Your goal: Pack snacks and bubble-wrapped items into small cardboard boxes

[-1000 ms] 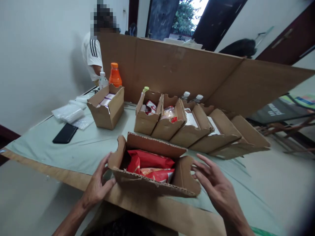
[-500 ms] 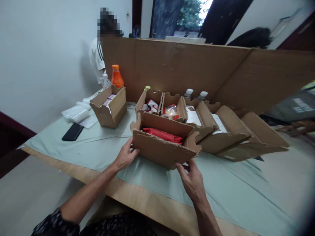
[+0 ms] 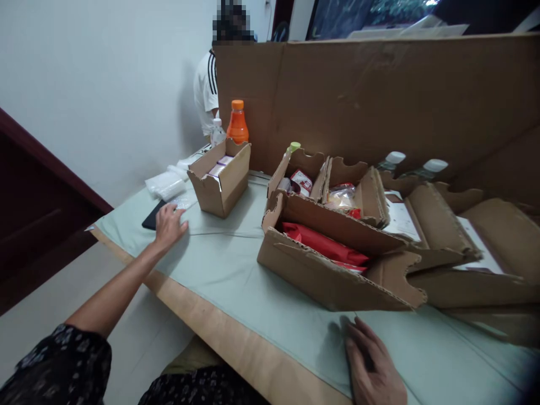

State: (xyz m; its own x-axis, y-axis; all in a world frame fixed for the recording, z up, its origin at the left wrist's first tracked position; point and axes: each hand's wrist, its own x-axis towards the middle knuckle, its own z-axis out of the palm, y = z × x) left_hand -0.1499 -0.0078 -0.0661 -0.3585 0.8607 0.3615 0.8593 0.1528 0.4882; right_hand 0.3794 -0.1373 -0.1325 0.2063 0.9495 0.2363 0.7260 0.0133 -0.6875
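Observation:
My left hand (image 3: 169,225) reaches far to the left and rests on the pale green cloth (image 3: 228,264), fingers spread, beside a black phone (image 3: 152,215) and clear plastic bags (image 3: 165,184). My right hand (image 3: 371,365) lies flat on the cloth near the table's front edge, just below an open cardboard box (image 3: 333,275) that holds red packets (image 3: 323,244). Neither hand holds anything.
A row of open cardboard boxes (image 3: 367,191) with packets stands behind the near box. A separate small box (image 3: 221,180), an orange bottle (image 3: 237,122) and a clear bottle (image 3: 216,132) stand at the back left. A tall cardboard sheet (image 3: 379,95) walls the far side. Another person (image 3: 206,90) sits behind it.
Both hands let go of the box with red packets. My left hand moved left to the phone; my right hand dropped flat onto the cloth. The view swung left.

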